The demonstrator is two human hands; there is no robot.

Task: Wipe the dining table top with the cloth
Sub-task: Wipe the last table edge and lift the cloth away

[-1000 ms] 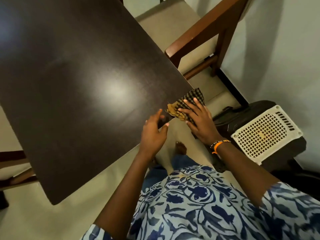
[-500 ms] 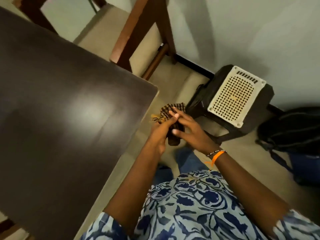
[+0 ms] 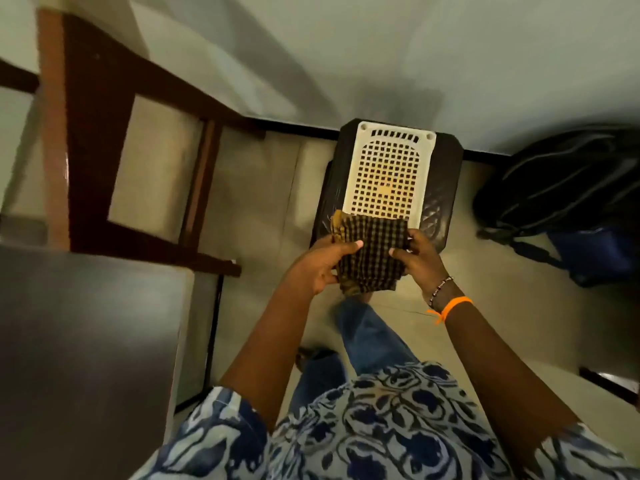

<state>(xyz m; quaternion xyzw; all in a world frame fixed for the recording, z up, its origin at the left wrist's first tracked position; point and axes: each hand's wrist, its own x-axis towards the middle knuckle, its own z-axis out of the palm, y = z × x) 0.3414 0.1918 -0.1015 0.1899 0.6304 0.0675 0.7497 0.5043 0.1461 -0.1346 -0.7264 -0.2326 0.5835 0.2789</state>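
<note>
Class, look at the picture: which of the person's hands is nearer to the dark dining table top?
Left. The left hand grips the checked cloth on the side facing the table top; the right hand holds the cloth's far side, further from it.

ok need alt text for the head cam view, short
Seen from above, a person's left hand and right hand hold a folded checked cloth between them, off the dark dining table at lower left. Beyond it, a white grid tray on a black stool, a wooden chair and a dark backpack.
</note>
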